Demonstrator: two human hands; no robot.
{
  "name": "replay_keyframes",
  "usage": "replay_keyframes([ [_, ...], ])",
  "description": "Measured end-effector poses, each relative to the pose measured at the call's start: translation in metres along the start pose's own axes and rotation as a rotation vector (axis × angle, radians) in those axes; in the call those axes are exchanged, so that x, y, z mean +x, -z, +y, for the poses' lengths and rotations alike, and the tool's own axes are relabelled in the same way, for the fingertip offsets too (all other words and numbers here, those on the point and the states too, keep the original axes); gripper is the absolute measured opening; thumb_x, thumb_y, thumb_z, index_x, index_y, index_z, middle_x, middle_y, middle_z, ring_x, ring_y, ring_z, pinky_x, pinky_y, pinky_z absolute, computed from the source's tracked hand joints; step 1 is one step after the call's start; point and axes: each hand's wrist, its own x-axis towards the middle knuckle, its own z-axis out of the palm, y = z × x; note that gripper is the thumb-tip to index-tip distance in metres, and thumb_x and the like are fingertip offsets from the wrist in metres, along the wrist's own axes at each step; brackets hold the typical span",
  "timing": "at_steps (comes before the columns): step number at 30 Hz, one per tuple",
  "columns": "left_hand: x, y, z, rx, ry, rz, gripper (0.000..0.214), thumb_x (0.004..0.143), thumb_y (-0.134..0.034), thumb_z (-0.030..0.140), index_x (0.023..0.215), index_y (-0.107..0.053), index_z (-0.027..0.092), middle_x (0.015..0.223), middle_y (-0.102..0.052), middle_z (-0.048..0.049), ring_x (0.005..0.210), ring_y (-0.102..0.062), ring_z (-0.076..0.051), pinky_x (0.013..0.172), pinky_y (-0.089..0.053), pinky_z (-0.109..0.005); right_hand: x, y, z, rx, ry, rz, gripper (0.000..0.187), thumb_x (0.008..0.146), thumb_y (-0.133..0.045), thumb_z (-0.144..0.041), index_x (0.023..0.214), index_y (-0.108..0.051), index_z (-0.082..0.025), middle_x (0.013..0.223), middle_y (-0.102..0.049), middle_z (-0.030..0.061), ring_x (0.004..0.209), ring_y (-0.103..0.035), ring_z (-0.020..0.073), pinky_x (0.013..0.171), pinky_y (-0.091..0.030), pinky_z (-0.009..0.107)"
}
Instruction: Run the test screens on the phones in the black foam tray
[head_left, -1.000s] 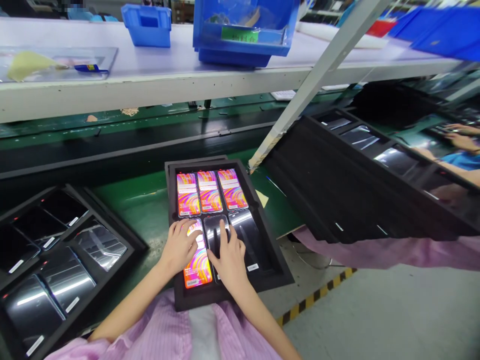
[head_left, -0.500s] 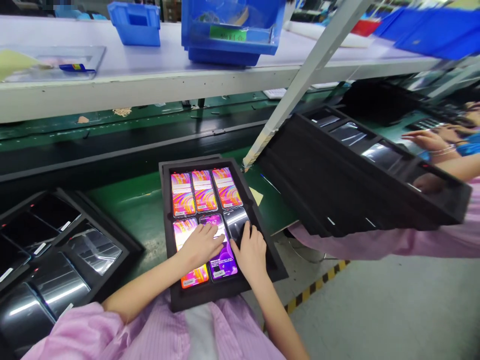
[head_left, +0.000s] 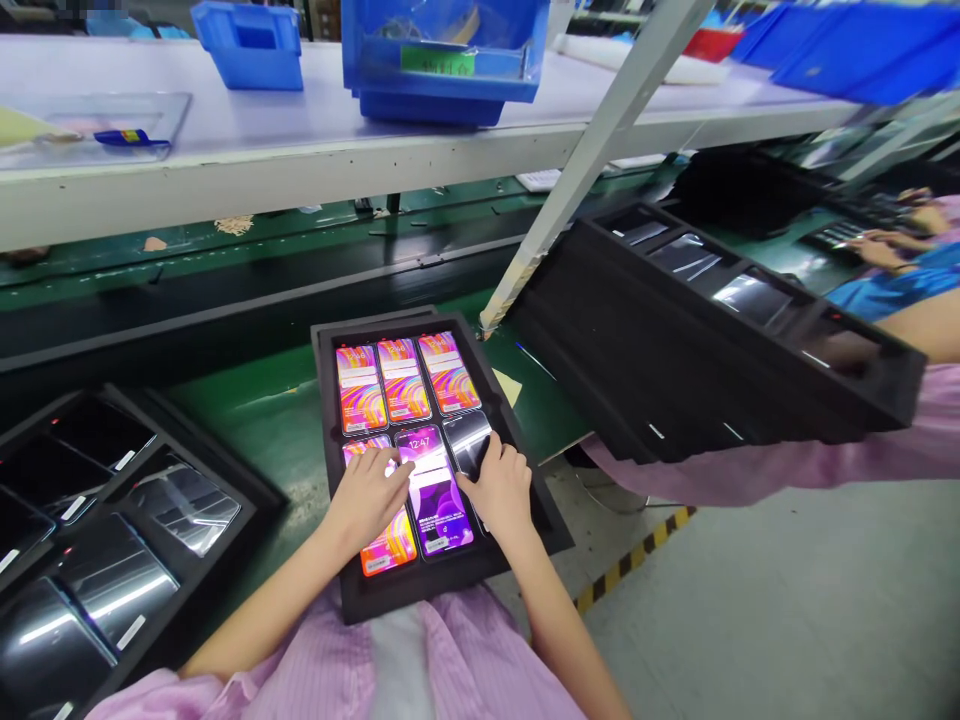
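A black foam tray (head_left: 337,580) rests on my lap and the green bench edge, holding phones in two rows of three. The back row phones (head_left: 397,380) show lit orange swirl screens. In the front row, my left hand (head_left: 367,500) lies flat on the left lit phone (head_left: 390,545), fingers apart. The middle front phone (head_left: 435,500) shows a purple lock screen with a clock. My right hand (head_left: 501,485) presses its fingers on the dark right front phone (head_left: 466,440). Neither hand grips anything.
A second black tray of dark phones (head_left: 112,530) sits at the left. A stack of black trays (head_left: 712,350) lies on a neighbour's pink-sleeved lap at right. A white post (head_left: 585,170) slants up to a shelf with blue bins (head_left: 442,60). Another person's hands (head_left: 877,250) work far right.
The middle front phone went from dark to a lit purple screen. My right hand shifted from it onto the right front phone; my left hand slid between the left and middle phones.
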Motion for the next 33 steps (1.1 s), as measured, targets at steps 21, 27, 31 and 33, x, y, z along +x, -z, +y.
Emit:
replay_keyframes([
  [21, -0.058, 0.002, -0.009, -0.199, -0.067, -0.142, 0.024, 0.085, -0.049, 0.041, 0.086, -0.071, 0.033, 0.126, -0.054, -0.0031, 0.119, -0.040, -0.030, 0.100, -0.024, -0.056, -0.013, 0.038, 0.082, 0.204, 0.504, -0.233, 0.045, 0.092, -0.029, -0.036, 0.083, -0.072, -0.030, 0.135, -0.047, 0.0002, 0.127, -0.034, 0.0238, 0.103, -0.027, 0.049],
  [27, -0.014, -0.001, -0.014, 0.048, 0.248, 0.008, 0.026, 0.087, -0.047, 0.033, 0.085, -0.072, 0.026, 0.127, -0.053, -0.0118, 0.119, -0.041, -0.036, 0.095, -0.022, -0.067, 0.026, 0.023, 0.064, 0.120, 0.530, -0.116, 0.041, 0.092, -0.030, -0.033, 0.096, -0.069, -0.024, 0.139, -0.042, 0.0058, 0.130, -0.030, 0.0258, 0.104, -0.023, 0.054],
  [31, 0.019, 0.006, -0.037, 0.104, 0.399, 0.088, 0.029, 0.089, -0.043, 0.034, 0.094, -0.070, 0.025, 0.130, -0.049, -0.0136, 0.123, -0.037, -0.036, 0.097, -0.019, -0.067, 0.034, 0.034, 0.041, 0.177, 0.687, -0.131, 0.035, 0.091, -0.035, -0.035, 0.101, -0.068, -0.029, 0.143, -0.037, 0.0032, 0.133, -0.025, 0.0267, 0.105, -0.019, 0.056],
  [33, 0.028, 0.008, -0.050, 0.064, 0.383, 0.075, 0.032, 0.090, -0.040, 0.035, 0.094, -0.070, 0.026, 0.132, -0.048, -0.0116, 0.125, -0.036, -0.034, 0.098, -0.020, -0.066, 0.027, 0.040, 0.031, 0.218, 0.888, -0.310, 0.036, 0.091, -0.035, -0.037, 0.088, -0.071, -0.032, 0.144, -0.035, -0.0035, 0.135, -0.023, 0.0240, 0.107, -0.018, 0.054],
])
